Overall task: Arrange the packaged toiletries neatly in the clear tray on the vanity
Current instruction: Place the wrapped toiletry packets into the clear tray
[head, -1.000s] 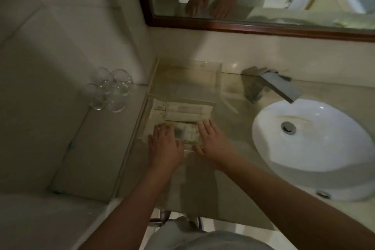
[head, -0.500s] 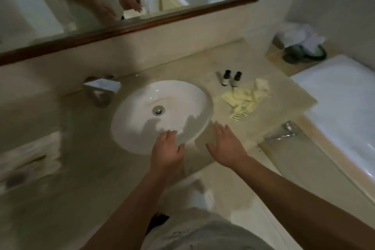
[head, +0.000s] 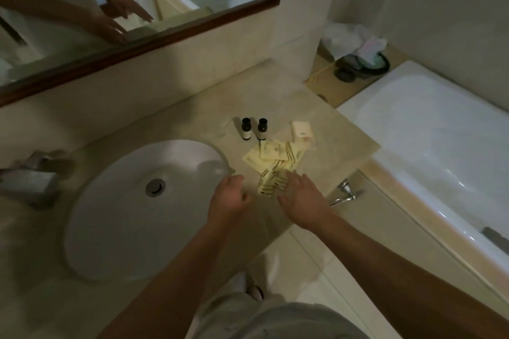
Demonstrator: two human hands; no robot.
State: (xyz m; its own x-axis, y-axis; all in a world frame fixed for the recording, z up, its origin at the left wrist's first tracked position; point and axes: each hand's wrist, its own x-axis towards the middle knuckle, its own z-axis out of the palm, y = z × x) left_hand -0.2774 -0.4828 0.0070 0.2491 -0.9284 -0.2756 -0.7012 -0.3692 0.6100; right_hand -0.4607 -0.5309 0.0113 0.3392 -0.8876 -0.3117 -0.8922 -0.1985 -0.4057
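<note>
A loose pile of pale yellow toiletry packets (head: 275,162) lies on the beige vanity top (head: 192,107), right of the sink. Two small dark bottles (head: 253,129) stand upright just behind the pile, and a white wrapped soap (head: 303,132) lies to their right. My right hand (head: 300,195) is spread flat, its fingertips reaching the near edge of the pile. My left hand (head: 228,198) hovers beside the pile over the sink rim, fingers loosely curled and holding nothing. The clear tray is out of view.
The white oval sink (head: 115,228) fills the left of the counter, with a square metal faucet (head: 27,181) at its far left. A framed mirror (head: 137,8) hangs above. A white bathtub (head: 427,146) runs along the right, with towels and a dark dish (head: 358,60) on the ledge behind.
The view swung from the clear tray at the left end to the right end of the vanity. Both hands left the tray and moved across the sink to the packet pile.
</note>
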